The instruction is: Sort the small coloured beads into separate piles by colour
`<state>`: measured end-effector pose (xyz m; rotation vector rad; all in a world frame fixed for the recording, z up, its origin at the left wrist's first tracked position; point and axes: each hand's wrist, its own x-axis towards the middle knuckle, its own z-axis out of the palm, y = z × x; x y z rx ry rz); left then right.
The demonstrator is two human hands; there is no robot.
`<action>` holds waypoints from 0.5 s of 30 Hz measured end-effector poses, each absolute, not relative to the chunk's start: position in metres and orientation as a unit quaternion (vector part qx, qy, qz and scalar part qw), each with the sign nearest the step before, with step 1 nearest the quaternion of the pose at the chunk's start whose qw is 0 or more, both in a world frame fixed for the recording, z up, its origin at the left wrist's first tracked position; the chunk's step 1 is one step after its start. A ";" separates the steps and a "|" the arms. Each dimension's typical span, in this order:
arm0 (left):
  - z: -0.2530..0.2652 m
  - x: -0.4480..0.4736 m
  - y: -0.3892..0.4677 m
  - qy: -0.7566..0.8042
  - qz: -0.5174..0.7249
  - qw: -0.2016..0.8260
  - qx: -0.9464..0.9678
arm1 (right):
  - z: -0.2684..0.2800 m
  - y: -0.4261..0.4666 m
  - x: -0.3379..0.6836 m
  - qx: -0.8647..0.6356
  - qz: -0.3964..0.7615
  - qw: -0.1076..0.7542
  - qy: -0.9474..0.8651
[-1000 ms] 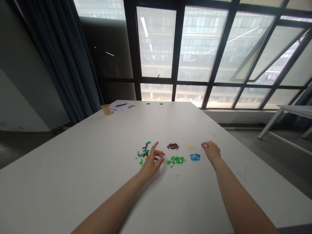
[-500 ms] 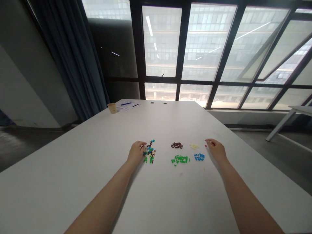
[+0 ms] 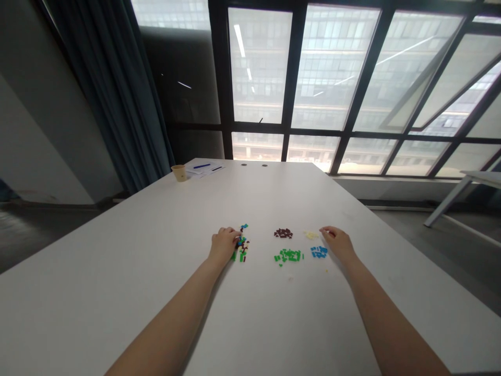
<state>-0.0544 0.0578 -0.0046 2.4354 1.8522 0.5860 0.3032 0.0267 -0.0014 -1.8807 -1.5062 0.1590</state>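
At the far left of the white table stands an upright tan paper cup; what it holds, if anything, cannot be made out. Just right of it lie papers with a blue pen. The left hand, fingers curled and mostly closed, rests against the mixed pile of small coloured pieces; whether it grips one is hidden. Next come dark brown pieces, with green pieces nearer, then cream pieces above blue pieces, all loose on the tabletop. The right hand has its fingertips drawn nearly together just beside the cream group; I cannot tell whether anything is pinched there.
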 end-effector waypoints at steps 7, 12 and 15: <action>-0.003 -0.050 0.057 0.587 0.181 0.034 0.789 | -0.001 0.027 0.301 -0.718 0.057 0.355 -0.596; -0.008 -0.050 0.061 0.573 0.207 0.060 0.791 | -0.001 0.026 0.300 -0.717 0.064 0.351 -0.599; -0.012 -0.051 0.064 0.545 0.243 0.089 0.798 | -0.001 0.026 0.301 -0.716 0.069 0.353 -0.599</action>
